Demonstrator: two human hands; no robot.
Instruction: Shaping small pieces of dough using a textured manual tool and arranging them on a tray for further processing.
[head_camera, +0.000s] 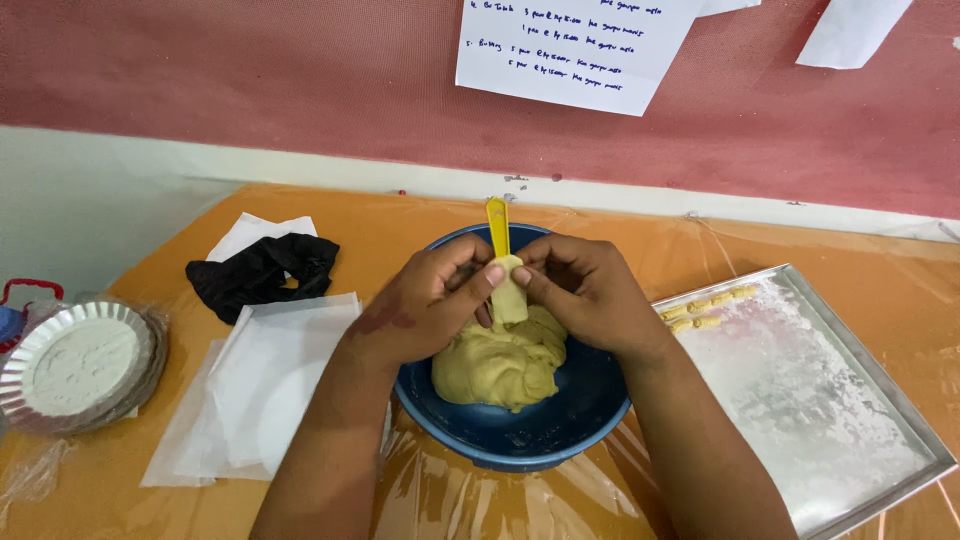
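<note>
We are pinching a small piece of yellow dough (509, 297) between both hands — left hand (430, 305) and right hand (585, 290) fingers closing on it together, apparently to shape it — just above the dough mass (500, 365) in the blue bowl (520, 435) at the surface's middle. A yellow scoop (497, 225) is standing in the bowl. Shaped pieces (700, 308) are lying on the floured tray (850, 400) toward the right edge — flour plate (75, 365) near the left.

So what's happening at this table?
A person's left hand and right hand pinch a small piece of dough over a blue bowl holding a yellow dough lump. A yellow tool stands in the bowl. A floured tray beside it holds a few shaped pieces.
</note>
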